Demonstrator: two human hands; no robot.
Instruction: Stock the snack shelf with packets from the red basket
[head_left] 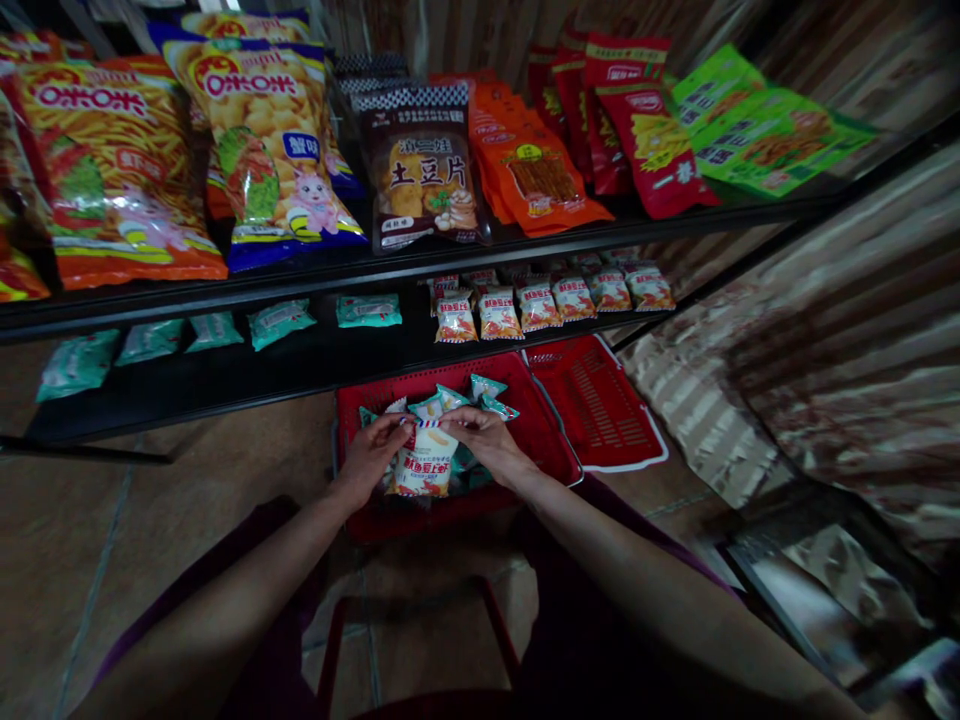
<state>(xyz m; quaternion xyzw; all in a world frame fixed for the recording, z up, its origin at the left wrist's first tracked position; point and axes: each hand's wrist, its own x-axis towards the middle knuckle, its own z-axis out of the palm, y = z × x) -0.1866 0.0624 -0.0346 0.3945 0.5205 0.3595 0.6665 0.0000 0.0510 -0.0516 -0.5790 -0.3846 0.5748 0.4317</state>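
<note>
Over the red basket (541, 425), left hand (367, 458) and right hand (486, 440) pinch a white snack packet (424, 468), apparently positioning it; setting it down would need an even release.

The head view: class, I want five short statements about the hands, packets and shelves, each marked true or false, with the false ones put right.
1. The left hand and right hand pinch the same white packet. True.
2. The red basket contains no teal packets. False: several teal packets lie in it.
3. On the lower shelf, the small white packs sit right of the teal packs. True.
4. The bright green bags lie at the upper shelf's left end. False: they lie at its right end.
5. The right hand touches the lower shelf. False: it holds the white packet.
</note>
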